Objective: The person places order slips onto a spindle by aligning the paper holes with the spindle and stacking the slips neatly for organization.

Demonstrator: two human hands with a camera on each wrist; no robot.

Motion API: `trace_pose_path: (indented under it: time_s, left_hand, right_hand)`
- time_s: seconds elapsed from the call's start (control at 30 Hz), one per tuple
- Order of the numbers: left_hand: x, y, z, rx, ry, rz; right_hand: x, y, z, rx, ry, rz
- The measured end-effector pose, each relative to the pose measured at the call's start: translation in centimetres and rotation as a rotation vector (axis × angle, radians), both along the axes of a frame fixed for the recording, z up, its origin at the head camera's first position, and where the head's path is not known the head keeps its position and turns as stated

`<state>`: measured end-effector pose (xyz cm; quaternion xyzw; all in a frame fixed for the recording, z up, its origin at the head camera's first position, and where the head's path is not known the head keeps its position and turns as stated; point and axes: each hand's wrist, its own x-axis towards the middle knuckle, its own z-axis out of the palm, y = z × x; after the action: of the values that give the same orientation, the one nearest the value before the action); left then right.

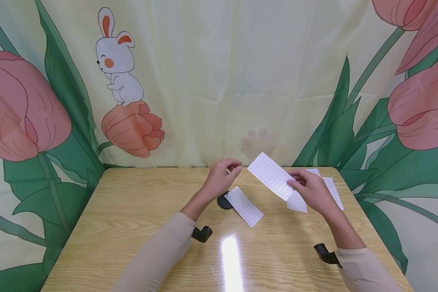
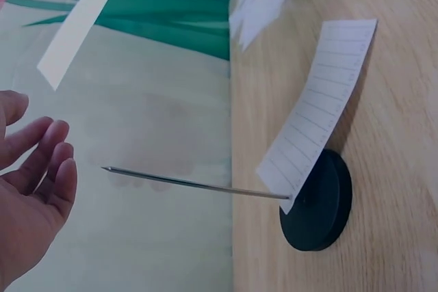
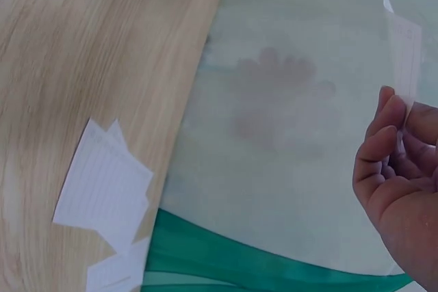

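Observation:
My right hand pinches one end of a lined paper slip, held up above the table with its other end pointing left. Just left of that end is my left hand, holding nothing, its fingers loosely bent. Beneath the left hand stands a bill spike: a round black base with an upright thin metal rod. A second lined slip is stuck on the rod low at the base, its free part stretching over the table. The left fingertips are beside the rod's pointed tip in the left wrist view.
More lined slips lie loosely overlapped at the table's far right, partly behind my right hand in the head view. A curtain printed with tulips and a rabbit hangs along the far edge of the wooden table.

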<state>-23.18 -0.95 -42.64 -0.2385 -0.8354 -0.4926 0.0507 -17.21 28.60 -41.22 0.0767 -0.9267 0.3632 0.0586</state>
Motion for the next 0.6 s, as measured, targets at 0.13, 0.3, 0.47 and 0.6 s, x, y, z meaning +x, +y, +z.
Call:
trace_pose_path:
  time_s: [0.13, 0.3, 0.47, 0.6]
  left_hand:
    - [-0.2, 0.4, 0.1, 0.016, 0.001, 0.002]
    - [-0.4, 0.7, 0.4, 0.047, -0.026, 0.012]
    - [-0.5, 0.6, 0.5, 0.06, -0.058, 0.033]
    - [-0.6, 0.2, 0.5, 0.061, -0.09, 0.041]
  right_hand:
    - [-0.1, -0.8, -0.1, -0.029, -0.008, 0.012]
    - [-0.3, -1.6, -0.1, -0.06, -0.004, 0.029]
    - [-0.4, -2.2, -0.4, -0.062, 0.002, 0.043]
    - [-0.6, -2.8, -0.6, -0.063, -0.006, 0.053]
